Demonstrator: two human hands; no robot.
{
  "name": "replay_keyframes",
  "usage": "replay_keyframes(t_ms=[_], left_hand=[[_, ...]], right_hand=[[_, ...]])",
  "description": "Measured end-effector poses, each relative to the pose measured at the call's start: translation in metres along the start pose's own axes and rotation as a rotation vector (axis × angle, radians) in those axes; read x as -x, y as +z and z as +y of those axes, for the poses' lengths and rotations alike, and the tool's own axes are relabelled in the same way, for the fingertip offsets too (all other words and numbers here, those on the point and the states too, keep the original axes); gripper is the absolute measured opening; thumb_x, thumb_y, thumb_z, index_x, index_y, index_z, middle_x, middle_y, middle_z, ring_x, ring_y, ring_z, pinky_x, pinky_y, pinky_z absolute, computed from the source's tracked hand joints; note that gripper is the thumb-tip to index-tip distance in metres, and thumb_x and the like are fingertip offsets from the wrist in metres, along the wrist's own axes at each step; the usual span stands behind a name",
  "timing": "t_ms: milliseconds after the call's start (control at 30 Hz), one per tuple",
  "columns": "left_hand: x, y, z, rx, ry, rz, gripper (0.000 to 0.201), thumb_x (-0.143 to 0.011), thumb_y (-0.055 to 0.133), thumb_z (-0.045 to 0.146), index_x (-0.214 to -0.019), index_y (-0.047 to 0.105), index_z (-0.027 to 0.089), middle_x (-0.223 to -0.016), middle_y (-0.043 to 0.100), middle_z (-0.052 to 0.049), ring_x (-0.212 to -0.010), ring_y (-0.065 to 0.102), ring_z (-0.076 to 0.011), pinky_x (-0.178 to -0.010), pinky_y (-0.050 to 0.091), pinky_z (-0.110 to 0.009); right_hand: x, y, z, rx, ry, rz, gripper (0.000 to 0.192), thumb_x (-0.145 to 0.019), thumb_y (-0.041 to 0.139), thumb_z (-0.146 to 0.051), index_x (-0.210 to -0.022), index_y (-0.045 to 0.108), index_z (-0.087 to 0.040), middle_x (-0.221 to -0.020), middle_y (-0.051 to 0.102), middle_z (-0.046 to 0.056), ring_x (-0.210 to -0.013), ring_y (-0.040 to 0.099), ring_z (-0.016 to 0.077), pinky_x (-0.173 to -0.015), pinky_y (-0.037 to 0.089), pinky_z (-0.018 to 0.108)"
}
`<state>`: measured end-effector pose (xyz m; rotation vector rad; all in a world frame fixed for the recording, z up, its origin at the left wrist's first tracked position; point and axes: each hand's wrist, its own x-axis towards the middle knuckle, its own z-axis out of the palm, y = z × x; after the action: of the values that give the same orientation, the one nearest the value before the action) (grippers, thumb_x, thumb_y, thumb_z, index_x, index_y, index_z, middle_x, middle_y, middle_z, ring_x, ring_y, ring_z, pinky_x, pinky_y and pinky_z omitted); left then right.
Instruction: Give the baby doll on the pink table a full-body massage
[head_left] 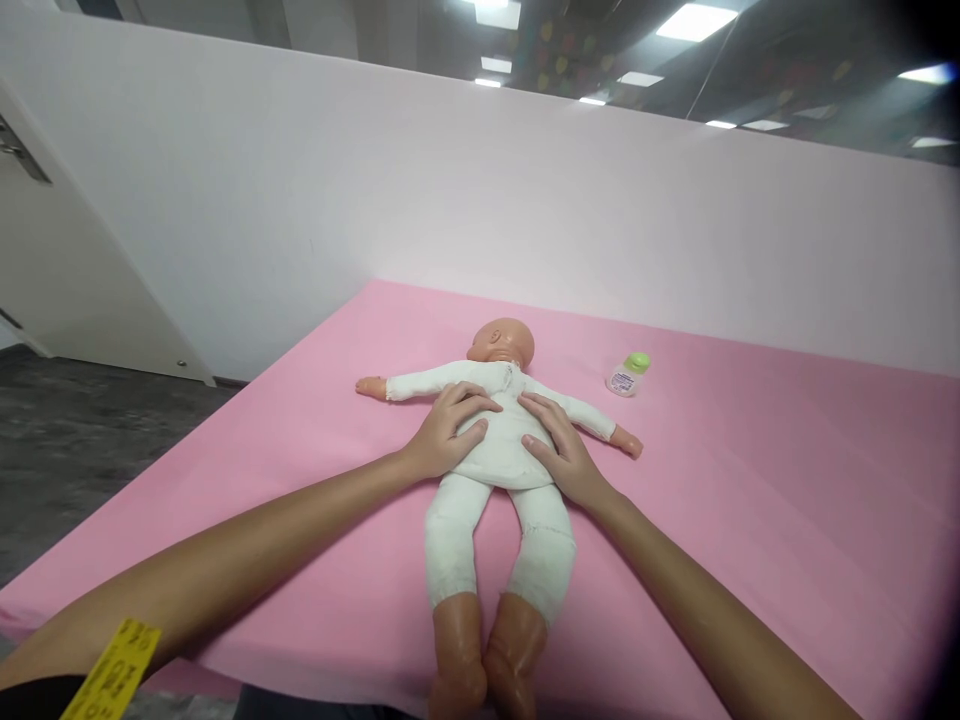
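Observation:
A baby doll [504, 450] with a white cloth body lies face down, its head turned to the left and its arms spread wide. My left hand [450, 430] rests on the left side of the doll's back, fingers stretched out and pointing inward. Across from it, my right hand [564, 447] lies on the right side of the back, its fingers also extended. Both thumbs touch the white cloth lower down. Beyond the doll's right-hand arm stands or leans a small clear bottle [623, 379] with a green cap.
Pink cloth [315, 590] covers the table under the doll. A white wall [480, 190] rises behind it, with dark glass and ceiling lights above. To the left are a white door [82, 260] and grey floor [82, 430]. A yellow tape measure [114, 672] hangs by my left forearm.

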<state>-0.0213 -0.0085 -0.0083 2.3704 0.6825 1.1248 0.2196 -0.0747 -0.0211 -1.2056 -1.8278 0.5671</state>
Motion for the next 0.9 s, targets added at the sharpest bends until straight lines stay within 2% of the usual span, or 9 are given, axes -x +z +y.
replay_keyframes(t_ms=[133, 233, 433, 567, 900], left_hand=[[0.0003, -0.0006, 0.0011, 0.008, 0.006, 0.006, 0.030, -0.099, 0.051, 0.026, -0.121, 0.070, 0.024, -0.123, 0.059, -0.008, -0.121, 0.053, -0.0266, -0.114, 0.040, -0.047], [0.0005, -0.0008, 0.0017, 0.014, 0.005, 0.008, 0.029, -0.098, 0.051, 0.026, -0.121, 0.070, 0.024, -0.122, 0.059, -0.008, -0.121, 0.053, -0.0264, -0.114, 0.040, -0.047], [0.0001, -0.0006, 0.0019, 0.022, -0.007, 0.007, 0.029, -0.099, 0.052, 0.026, -0.121, 0.070, 0.025, -0.124, 0.059, -0.008, -0.121, 0.053, -0.0268, -0.114, 0.041, -0.048], [-0.0001, -0.0006, 0.0022, 0.020, 0.001, 0.010, 0.029, -0.098, 0.051, 0.026, -0.121, 0.070, 0.025, -0.123, 0.059, -0.008, -0.120, 0.054, -0.0268, -0.114, 0.041, -0.048], [0.0003, -0.0005, 0.0015, 0.022, 0.007, 0.015, 0.029, -0.098, 0.052, 0.024, -0.121, 0.070, 0.025, -0.123, 0.059, -0.007, -0.120, 0.054, -0.0262, -0.114, 0.040, -0.047]], right_hand=[[0.0003, 0.0005, -0.0023, -0.036, 0.010, 0.010, 0.039, -0.099, 0.059, -0.051, -0.135, 0.060, -0.035, -0.158, 0.045, 0.004, -0.151, 0.036, 0.0302, -0.126, 0.029, 0.056], [0.0003, 0.0010, -0.0033, -0.062, 0.021, 0.025, 0.033, -0.098, 0.061, -0.050, -0.127, 0.061, -0.033, -0.156, 0.046, 0.005, -0.148, 0.039, 0.0305, -0.124, 0.031, 0.056], [-0.0003, 0.0003, -0.0022, -0.013, 0.003, 0.007, 0.050, -0.100, 0.057, -0.052, -0.146, 0.051, -0.036, -0.157, 0.046, 0.004, -0.150, 0.037, 0.0304, -0.126, 0.029, 0.055], [0.0001, -0.0002, -0.0024, -0.011, 0.037, 0.000, 0.057, -0.099, 0.058, -0.052, -0.152, 0.044, -0.036, -0.159, 0.043, 0.004, -0.151, 0.036, 0.0313, -0.126, 0.030, 0.057], [0.0002, -0.0002, -0.0020, 0.005, -0.006, -0.010, 0.048, -0.101, 0.055, -0.050, -0.148, 0.051, -0.038, -0.158, 0.044, 0.003, -0.151, 0.035, 0.0300, -0.127, 0.028, 0.056]])
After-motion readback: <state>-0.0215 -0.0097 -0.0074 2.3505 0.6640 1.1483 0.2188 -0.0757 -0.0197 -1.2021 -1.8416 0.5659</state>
